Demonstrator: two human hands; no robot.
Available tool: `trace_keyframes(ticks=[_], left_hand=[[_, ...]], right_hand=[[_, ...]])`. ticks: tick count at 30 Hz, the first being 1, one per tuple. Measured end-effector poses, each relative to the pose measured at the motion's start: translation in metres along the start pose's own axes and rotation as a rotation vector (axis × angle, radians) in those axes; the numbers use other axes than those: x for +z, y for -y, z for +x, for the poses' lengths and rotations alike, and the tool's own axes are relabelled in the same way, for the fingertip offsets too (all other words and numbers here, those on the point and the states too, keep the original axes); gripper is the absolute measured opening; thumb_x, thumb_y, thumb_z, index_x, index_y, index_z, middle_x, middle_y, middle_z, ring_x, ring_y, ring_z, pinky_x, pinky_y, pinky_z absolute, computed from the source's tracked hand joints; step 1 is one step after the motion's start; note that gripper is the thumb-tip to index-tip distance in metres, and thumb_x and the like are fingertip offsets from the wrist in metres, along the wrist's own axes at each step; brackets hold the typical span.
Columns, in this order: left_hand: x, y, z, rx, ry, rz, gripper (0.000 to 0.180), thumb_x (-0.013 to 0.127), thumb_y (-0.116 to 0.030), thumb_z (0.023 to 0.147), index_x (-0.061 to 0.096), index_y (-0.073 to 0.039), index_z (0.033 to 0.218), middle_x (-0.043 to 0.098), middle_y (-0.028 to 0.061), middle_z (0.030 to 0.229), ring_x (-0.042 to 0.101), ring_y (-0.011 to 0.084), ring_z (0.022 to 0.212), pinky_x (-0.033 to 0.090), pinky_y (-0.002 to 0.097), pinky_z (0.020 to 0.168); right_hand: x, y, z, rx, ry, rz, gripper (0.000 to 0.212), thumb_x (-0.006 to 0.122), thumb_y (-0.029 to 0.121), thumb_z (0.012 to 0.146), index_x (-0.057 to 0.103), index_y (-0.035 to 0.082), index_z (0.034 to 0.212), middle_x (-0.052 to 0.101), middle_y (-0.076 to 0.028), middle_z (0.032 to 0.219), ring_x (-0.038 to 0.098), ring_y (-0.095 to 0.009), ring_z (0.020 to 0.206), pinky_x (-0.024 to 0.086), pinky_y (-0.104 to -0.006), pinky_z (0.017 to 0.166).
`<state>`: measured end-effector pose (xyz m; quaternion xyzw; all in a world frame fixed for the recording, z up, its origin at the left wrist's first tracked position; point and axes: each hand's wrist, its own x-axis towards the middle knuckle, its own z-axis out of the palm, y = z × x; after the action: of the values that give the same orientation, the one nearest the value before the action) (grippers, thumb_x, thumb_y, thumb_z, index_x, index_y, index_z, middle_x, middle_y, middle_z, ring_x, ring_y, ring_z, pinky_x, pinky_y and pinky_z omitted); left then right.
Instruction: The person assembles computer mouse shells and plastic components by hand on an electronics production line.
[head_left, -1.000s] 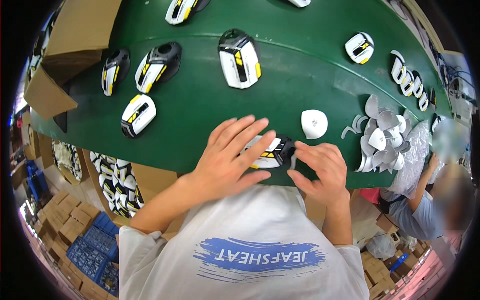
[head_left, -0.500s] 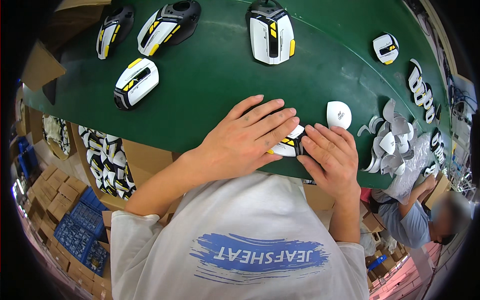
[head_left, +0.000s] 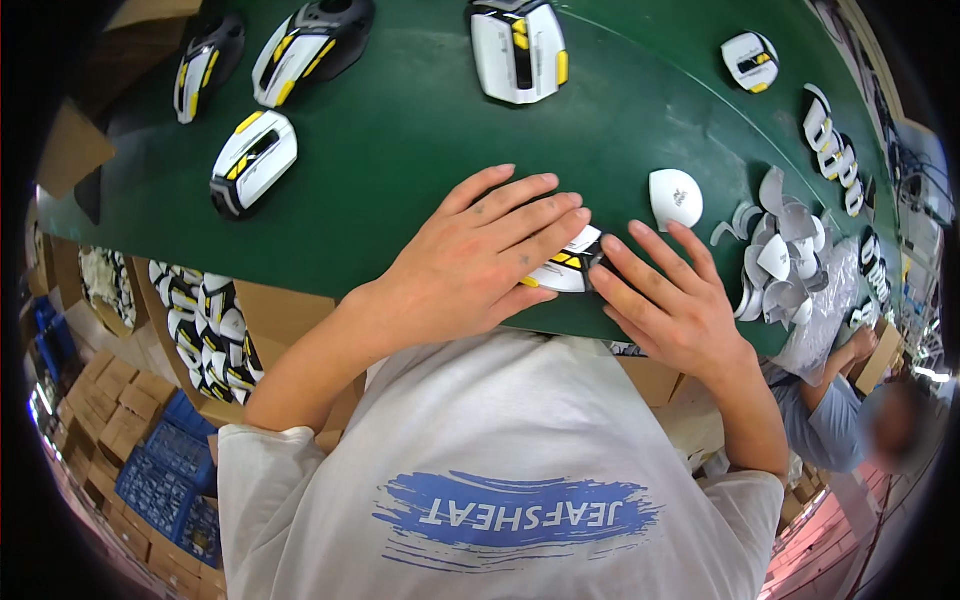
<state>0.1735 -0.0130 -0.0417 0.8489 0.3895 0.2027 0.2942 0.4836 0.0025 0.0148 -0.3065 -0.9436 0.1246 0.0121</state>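
A white, black and yellow computer mouse (head_left: 570,262) lies near the front edge of the green table, mostly covered by my left hand (head_left: 465,255). The left thumb is along its near side and the long fingers stretch over its top and far side. At its black right end, my right hand (head_left: 672,298) has its fingers spread, the fingertips at or just off the shell. Whether they touch is hard to make out. Just beyond the right hand lies a loose white curved cover (head_left: 676,200) with dark print.
A pile of grey and white covers (head_left: 785,255) and a clear plastic bag (head_left: 825,325) lie at right. Similar mice (head_left: 518,60) stand farther back, with another mouse (head_left: 255,160) at left. Below left is a carton (head_left: 285,325) of parts. A co-worker (head_left: 825,415) is at far right.
My right hand has opened wider, its fingers spreading and shifting slightly back from the mouse's end. My left hand stays over the mouse. The whole view has shifted slightly.
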Motion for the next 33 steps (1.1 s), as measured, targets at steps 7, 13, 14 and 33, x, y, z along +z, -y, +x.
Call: trace_keyframes(ticks=[7, 13, 14, 33], left_hand=[[0.0, -0.005, 0.006, 0.029, -0.029, -0.011, 0.079, 0.085, -0.035, 0.096, 0.058, -0.007, 0.165, 0.062, 0.0104, 0.165, 0.052, 0.0319, 0.158, 0.034, 0.0558, 0.134], [-0.003, 0.002, 0.007, 0.039, -0.028, -0.02, 0.081, 0.088, -0.028, 0.093, 0.058, -0.007, 0.165, 0.063, 0.0118, 0.164, 0.057, 0.0333, 0.154, 0.037, 0.0556, 0.132], [-0.003, 0.002, 0.008, 0.033, -0.036, -0.011, 0.081, 0.088, -0.028, 0.093, 0.057, -0.007, 0.165, 0.063, 0.0119, 0.164, 0.057, 0.0329, 0.154, 0.037, 0.0552, 0.132], [0.008, -0.01, 0.012, -0.013, -0.07, 0.126, 0.089, 0.089, -0.037, 0.092, 0.053, -0.005, 0.167, 0.06, 0.0115, 0.166, 0.053, 0.0313, 0.155, 0.036, 0.0538, 0.133]], right_hand=[[-0.015, 0.001, 0.001, -0.025, 0.083, -0.098, 0.053, 0.073, 0.017, 0.093, 0.078, 0.028, 0.145, 0.071, 0.0, 0.158, 0.068, -0.028, 0.143, 0.037, -0.0664, 0.132], [-0.007, 0.009, 0.011, -0.003, -0.071, 0.03, 0.05, 0.079, 0.012, 0.092, 0.08, 0.022, 0.141, 0.076, -0.001, 0.149, 0.072, -0.028, 0.132, 0.042, -0.0562, 0.13], [-0.011, -0.001, 0.013, 0.017, -0.134, 0.016, 0.05, 0.081, 0.013, 0.091, 0.08, 0.02, 0.14, 0.077, -0.002, 0.147, 0.073, -0.03, 0.13, 0.044, -0.0563, 0.128], [0.01, -0.015, 0.008, 0.141, -0.308, 0.704, 0.063, 0.098, 0.014, 0.081, 0.077, 0.003, 0.139, 0.079, -0.018, 0.137, 0.077, -0.034, 0.121, 0.061, -0.0442, 0.104]])
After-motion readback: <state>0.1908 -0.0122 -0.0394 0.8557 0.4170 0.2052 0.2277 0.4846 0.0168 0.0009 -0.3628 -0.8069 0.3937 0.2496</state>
